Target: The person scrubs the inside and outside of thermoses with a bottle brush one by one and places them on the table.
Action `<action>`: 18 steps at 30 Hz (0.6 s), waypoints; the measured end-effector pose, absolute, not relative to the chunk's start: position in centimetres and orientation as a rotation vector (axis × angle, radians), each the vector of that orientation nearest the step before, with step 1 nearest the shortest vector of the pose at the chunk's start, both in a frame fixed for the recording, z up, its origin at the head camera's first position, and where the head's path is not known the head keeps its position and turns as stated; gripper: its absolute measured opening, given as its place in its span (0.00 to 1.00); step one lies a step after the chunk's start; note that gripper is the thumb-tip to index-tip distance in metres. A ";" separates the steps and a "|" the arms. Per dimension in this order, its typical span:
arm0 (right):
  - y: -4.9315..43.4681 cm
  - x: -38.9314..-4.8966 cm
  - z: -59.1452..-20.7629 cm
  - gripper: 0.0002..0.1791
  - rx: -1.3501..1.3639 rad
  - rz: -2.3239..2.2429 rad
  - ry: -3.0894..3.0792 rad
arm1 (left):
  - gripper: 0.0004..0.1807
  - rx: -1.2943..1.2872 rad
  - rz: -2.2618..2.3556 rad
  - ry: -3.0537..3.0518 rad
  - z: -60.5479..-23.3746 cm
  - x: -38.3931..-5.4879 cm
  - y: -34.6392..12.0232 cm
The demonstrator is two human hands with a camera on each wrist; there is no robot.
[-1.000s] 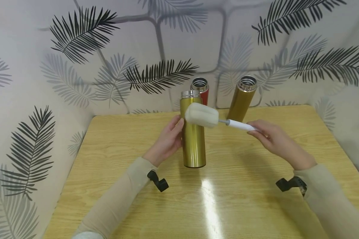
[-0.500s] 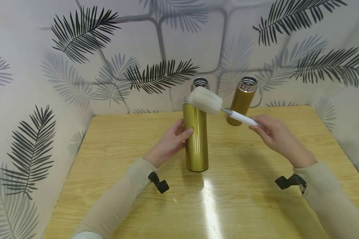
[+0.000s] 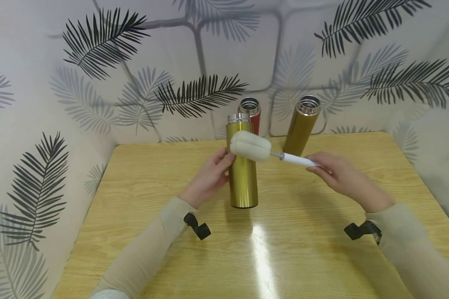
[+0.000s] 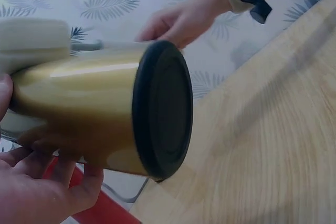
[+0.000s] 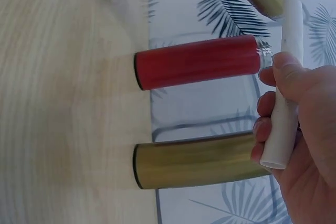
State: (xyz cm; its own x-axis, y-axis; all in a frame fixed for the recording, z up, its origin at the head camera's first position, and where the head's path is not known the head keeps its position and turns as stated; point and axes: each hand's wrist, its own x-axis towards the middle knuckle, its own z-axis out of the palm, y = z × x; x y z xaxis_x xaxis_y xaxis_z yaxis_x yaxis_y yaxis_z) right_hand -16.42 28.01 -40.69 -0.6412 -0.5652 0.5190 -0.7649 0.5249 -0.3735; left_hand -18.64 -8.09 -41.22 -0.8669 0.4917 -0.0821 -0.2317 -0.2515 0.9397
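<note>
My left hand grips a yellow-gold thermos around its side and holds it upright above the table. Its silver neck shows no lid, and its dark base faces the left wrist camera. In my right hand is the white handle of a bottle brush, with fingers wrapped round it. The brush's cream sponge head lies across the upper front of the thermos in the head view, below the neck.
Behind the held thermos a red thermos stands lidless at the back of the wooden table. To its right stands a brown-gold thermos, also lidless. A leaf-patterned wall rises behind the table.
The sponge head went up towards the thermos's neck half a second ago and is now back lower on its side. The yellow-gold thermos dipped, then rose again. Both grips stayed the same.
</note>
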 end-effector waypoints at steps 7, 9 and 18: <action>27.5 -15.8 -41.7 0.15 1.166 0.890 -2.521 | 0.28 0.203 2.261 1.531 -40.6 -19.6 -8.9; 27.3 -15.6 -41.9 0.18 1.161 0.885 -2.554 | 0.27 0.197 2.279 1.533 -40.6 -19.8 -9.1; 27.4 -15.1 -42.8 0.18 1.224 0.886 -2.597 | 0.26 0.158 2.341 1.538 -40.2 -20.4 -9.5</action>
